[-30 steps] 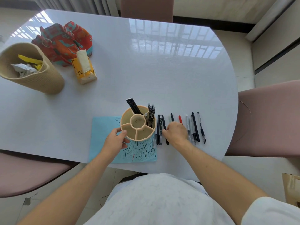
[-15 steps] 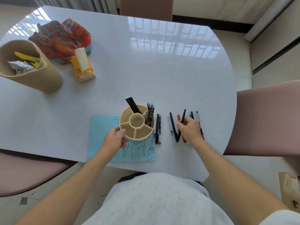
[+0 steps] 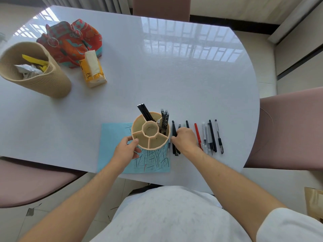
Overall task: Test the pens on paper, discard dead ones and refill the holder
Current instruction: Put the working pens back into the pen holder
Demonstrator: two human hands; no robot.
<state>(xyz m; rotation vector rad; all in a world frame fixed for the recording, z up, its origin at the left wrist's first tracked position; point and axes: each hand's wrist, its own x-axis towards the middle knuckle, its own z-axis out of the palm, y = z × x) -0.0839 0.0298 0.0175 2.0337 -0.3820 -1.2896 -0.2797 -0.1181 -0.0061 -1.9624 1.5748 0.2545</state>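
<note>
Before you spreads the glossy white table with a rounded end [image 3: 174,75], flanked by dusty-pink upholstered chairs, one at your right [image 3: 293,126]. At the far left of the table stands a tall woven beige rope basket [image 3: 52,84] holding crumpled wrappers and a yellow scrap. Behind it sits a crumpled red-orange and teal patterned fabric pouch with metal rings [image 3: 73,41], and just beside that a yellow soft pack of tissues [image 3: 93,70] with a white tissue sticking up.

Near your edge lies the light-blue sheet of paper [image 3: 111,137], its near half covered with dark scribbled test strokes and one red stroke. On the sheet's right part stands the round beige pen holder with a hexagonal centre cell and wedge compartments [image 3: 151,131]. Black pencils [image 3: 146,113] lean out of its far compartment and a few black-and-white patterned pens [image 3: 164,119] stand in its right compartment; the other cells look unfilled.

Your left hand [image 3: 126,150] grips the holder's near-left wall, thumb against the rim and fingers curled round the side. Your right hand [image 3: 185,140] rests over the pens lying just right of the holder, fingers curled down on a black pen [image 3: 173,130]; whether it is pinched or only pressed, you cannot tell. Further right, side by side on the table, lie a red pen [image 3: 198,135], some clear-barrelled pens [image 3: 206,137] and two black pens [image 3: 212,135].
</note>
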